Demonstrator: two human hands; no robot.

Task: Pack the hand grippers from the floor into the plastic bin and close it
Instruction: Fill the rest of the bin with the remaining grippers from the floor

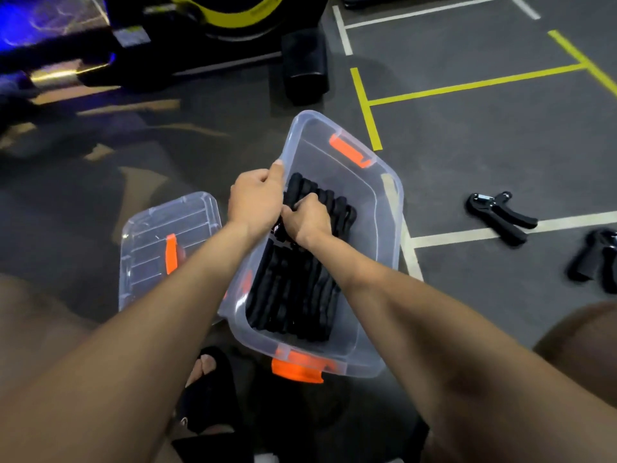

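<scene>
A clear plastic bin (387, 208) with orange latches stands open on the floor in front of me. Several black hand grippers (293, 295) lie packed in a row inside it. My left hand (257, 198) grips the bin's left rim, thumb on the edge. My right hand (305, 218) reaches into the bin and is closed on a black hand gripper in the row. The bin's clear lid (160, 242) lies flat on the floor to the left. One more hand gripper (500, 217) lies on the floor to the right, and another (597, 259) at the right edge.
Black and yellow gym equipment (233, 25) and a black pad (305, 68) stand beyond the bin. Yellow and white lines mark the dark floor (484, 128). My sandalled foot (207, 379) rests just below the bin, and my knees show at both lower corners.
</scene>
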